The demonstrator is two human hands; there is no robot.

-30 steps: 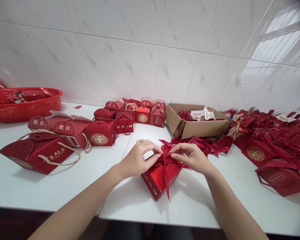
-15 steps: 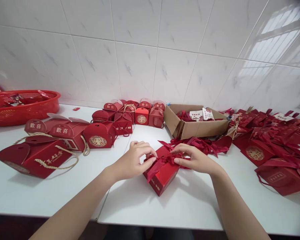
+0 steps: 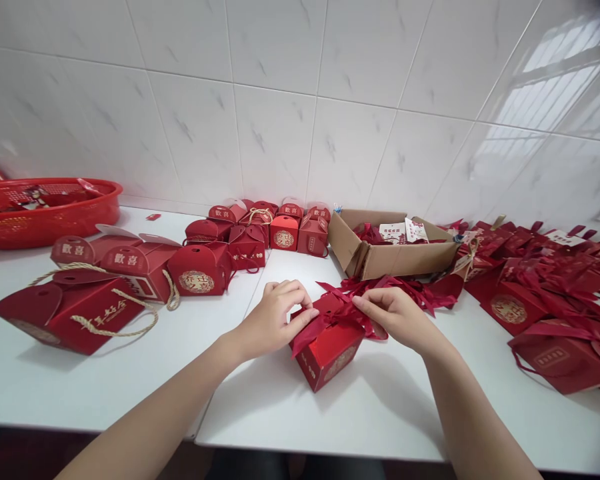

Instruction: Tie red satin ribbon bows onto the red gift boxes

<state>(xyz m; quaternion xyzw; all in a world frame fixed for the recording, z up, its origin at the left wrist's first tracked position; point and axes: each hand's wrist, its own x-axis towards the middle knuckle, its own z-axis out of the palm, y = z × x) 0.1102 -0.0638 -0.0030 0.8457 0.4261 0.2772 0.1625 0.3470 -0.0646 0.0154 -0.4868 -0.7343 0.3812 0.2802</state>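
Observation:
A small red gift box (image 3: pixel 325 357) with gold print sits on the white table in front of me, a dark red ribbon (image 3: pixel 325 321) across its top. At the box's left upper side, my left hand (image 3: pixel 279 319) pinches the ribbon between thumb and fingers. My right hand (image 3: pixel 393 313) pinches another part of the ribbon on the right, with thumb and forefinger closed together. The knot or bow lies between both hands, and its exact form is hard to make out. Behind the box lies a heap of loose ribbons (image 3: pixel 420 293).
A cardboard box (image 3: pixel 405 260) with red items and white tags stands behind. On the left are several red boxes (image 3: pixel 200 270), one rope-handled box (image 3: pixel 85 310) and a red plastic basket (image 3: pixel 50 217). Many ribboned boxes (image 3: pixel 560 353) crowd the right side. A tiled wall (image 3: pixel 275 133) closes the back.
My right hand has closed its thumb and forefinger on the ribbon and drawn slightly right. The box has turned a little, showing more of its right face. My left hand stays nearly in place.

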